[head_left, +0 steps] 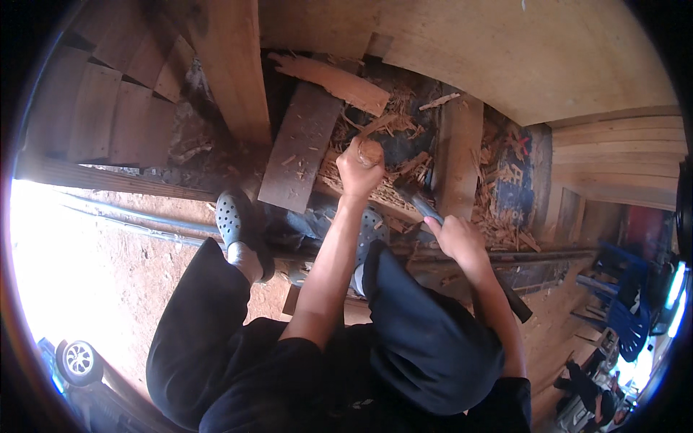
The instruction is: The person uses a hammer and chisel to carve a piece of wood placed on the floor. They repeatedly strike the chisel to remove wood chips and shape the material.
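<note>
My left hand is closed in a fist around an upright wooden piece, whose rounded, rough top shows above the fingers; its lower part is hidden. Close by on the right, my right hand grips a dark hammer-like tool. Its head end points toward the left hand and blends into the dark ground, while the black handle end sticks out past my forearm. Wood chips and splinters lie around both hands. Beneath the left hand is a chipped wooden piece, partly covered.
A brown board lies left of my left hand, with a rough bark-edged slab beyond. To the right stands a wooden beam. A large panel spans the far side. My clogs are close to the work. Blue chairs stand right.
</note>
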A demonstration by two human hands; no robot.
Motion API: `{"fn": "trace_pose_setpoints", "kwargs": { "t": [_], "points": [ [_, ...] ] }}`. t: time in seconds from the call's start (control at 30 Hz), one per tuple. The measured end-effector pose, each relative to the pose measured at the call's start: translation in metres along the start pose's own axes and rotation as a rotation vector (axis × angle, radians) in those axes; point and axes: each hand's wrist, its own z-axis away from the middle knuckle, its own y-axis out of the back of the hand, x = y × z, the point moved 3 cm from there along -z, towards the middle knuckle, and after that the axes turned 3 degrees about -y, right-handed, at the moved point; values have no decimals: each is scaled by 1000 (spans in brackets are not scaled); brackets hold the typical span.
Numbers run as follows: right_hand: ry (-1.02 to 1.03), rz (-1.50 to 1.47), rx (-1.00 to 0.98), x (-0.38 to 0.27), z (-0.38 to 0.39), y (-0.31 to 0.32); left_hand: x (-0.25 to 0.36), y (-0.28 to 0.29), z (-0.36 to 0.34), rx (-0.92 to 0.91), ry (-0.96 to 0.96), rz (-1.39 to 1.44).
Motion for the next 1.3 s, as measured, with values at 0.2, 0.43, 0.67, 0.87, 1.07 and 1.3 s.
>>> {"fn": "trace_pose_setpoints", "kwargs": {
  "t": [0.2, 0.43, 0.67, 0.87, 1.07, 1.3],
  "points": [
    [29, -2, 33, -1, -5, -2, -1, 4, -8, -129, 13, 52],
    [39, -25, 53, 1, -4, 1, -6, 8, -15, -452, 145, 212],
    [-23, -77, -31, 8, -5, -4, -4, 33, 9, -441, 225, 260],
    [-9, -140, 24, 24, -5, -24, -23, 30, 5, -568, 250, 366],
    [-5, -268, 98, 33, 12, -16, -30, 34, 6, -495, 156, 356],
    [363, -467, 547, -1, 100, 113, -38, 30, 8, -436, 132, 279]
  ]
}}
